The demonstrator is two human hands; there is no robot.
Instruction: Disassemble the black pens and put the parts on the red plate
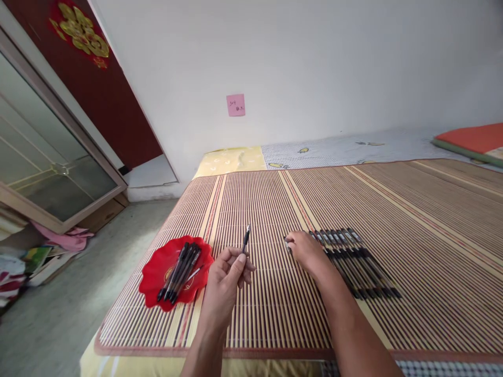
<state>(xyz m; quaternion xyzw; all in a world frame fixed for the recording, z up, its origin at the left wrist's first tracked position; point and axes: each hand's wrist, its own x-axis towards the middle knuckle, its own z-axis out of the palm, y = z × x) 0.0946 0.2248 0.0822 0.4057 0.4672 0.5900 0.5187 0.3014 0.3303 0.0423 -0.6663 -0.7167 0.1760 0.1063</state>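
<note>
My left hand [230, 275] pinches a pen [246, 238] between thumb and fingers, its bare tip pointing up, away from the mat. To the right, my right hand [304, 248] is lowered to the mat, its fingers closed on a short dark piece with a pale patch that looks like a pen cap [288, 245]. Right beside that hand lies a row of several dark pens [367, 272], side by side, with short labelled pieces [341, 236] along their far end. My right forearm hides part of the row. On the left, a red scalloped plate [151, 277] holds several more pens [183, 272] and a thin pale stick.
A striped bamboo mat [251, 199] covers the bed. Behind it is a white wall with a pink note [236, 105]. An orange and green folded item [471, 140] lies at the far right. The bed's left edge drops to a grey floor [98, 262].
</note>
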